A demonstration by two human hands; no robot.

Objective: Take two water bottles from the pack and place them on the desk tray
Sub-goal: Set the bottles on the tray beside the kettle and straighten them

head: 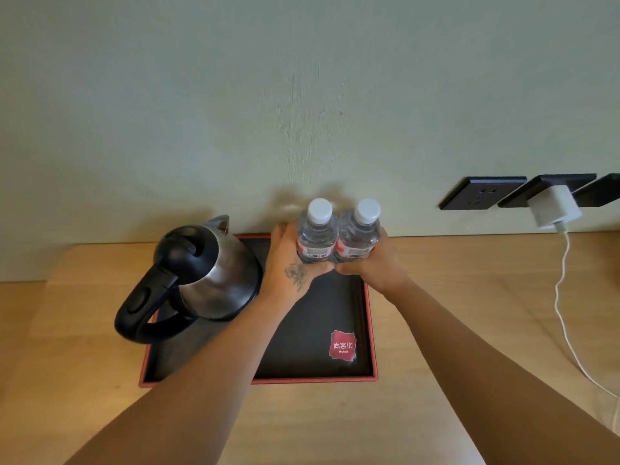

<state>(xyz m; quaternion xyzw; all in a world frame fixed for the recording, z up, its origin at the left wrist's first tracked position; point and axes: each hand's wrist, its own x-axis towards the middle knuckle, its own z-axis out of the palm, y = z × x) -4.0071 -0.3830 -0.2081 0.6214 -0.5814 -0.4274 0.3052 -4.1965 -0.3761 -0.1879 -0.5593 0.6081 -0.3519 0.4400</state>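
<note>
Both forearms reached in from the near edge over the wooden desk (436, 330). The black tray (302, 364) with red rim lay under them, red logo patch (342, 345) near its front right. Kettle (201, 276) stood on the tray's left. Left hand (292, 263) wrapped the left bottle (317, 234), right hand (372, 263) the right bottle (359, 234); bottles upright, touching, over the tray's far side, possibly resting on it. Behind, a white charger (553, 206) sat in a wall socket.

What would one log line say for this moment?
left hand: holds left bottle | right hand: holds right bottle | bottles: upright, touching, over tray | kettle: on tray
</note>
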